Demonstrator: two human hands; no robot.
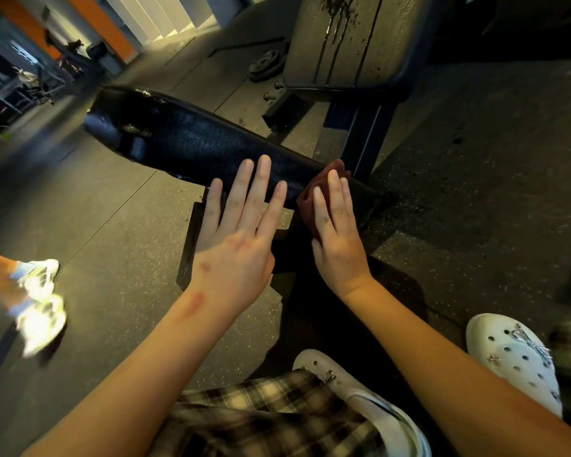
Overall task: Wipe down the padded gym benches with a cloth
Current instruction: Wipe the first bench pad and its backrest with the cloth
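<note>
**Wipe pass on the near end of the black bench pad**

- Right hand (338, 235): fingers straight and together, flat on top of the reddish cloth (307, 201), pressing it down without gripping it.
- The cloth is bunched on the near end of the black bench pad (195, 143), at its right edge.
- Left hand (236, 235): fingers straight and spread, holding nothing, over the pad's near edge. Can't tell whether it touches.
- Judgement: most of the pad lies beyond the cloth, so the far end looks not yet covered.
- To do this well: spread the cloth flat under the palm, since a bunched cloth has little contact. Make long overlapping strokes along the pad and include the side edges.
- The left hand would do better braced on the pad, clear of the stroke path.
- The second pad (353, 61) behind shows dark wet runs (335, 28). It likely needs wiping before they drip further.
</note>
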